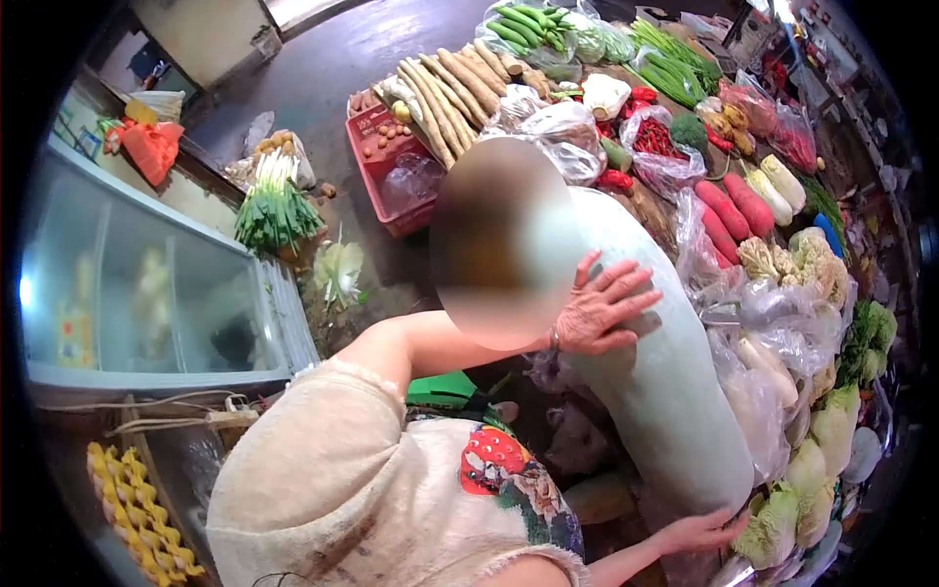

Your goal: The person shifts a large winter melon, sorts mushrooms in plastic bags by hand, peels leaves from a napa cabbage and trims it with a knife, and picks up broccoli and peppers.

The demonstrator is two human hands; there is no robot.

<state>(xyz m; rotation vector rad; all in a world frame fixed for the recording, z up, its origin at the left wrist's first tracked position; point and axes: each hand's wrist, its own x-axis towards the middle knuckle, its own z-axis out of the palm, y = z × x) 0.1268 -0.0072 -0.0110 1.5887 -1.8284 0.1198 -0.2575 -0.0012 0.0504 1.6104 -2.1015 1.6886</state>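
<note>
A very large, pale green wax gourd lies lengthwise in front of me. My left hand rests on its upper side, fingers spread and palm down. Near the gourd's lower end is my right hand, with its fingers stretched out and nothing gripped. Whether that hand touches the gourd's end, I cannot tell. Heads of Chinese cabbage sit just beyond the right fingers. A blurred oval patch covers part of the gourd's upper left and the space beside it.
Vegetables crowd the stall: long yams, red radishes, cauliflower and bagged white radishes. A red crate stands at the upper left. Left of me are a glass-fronted cabinet and green onions on the floor.
</note>
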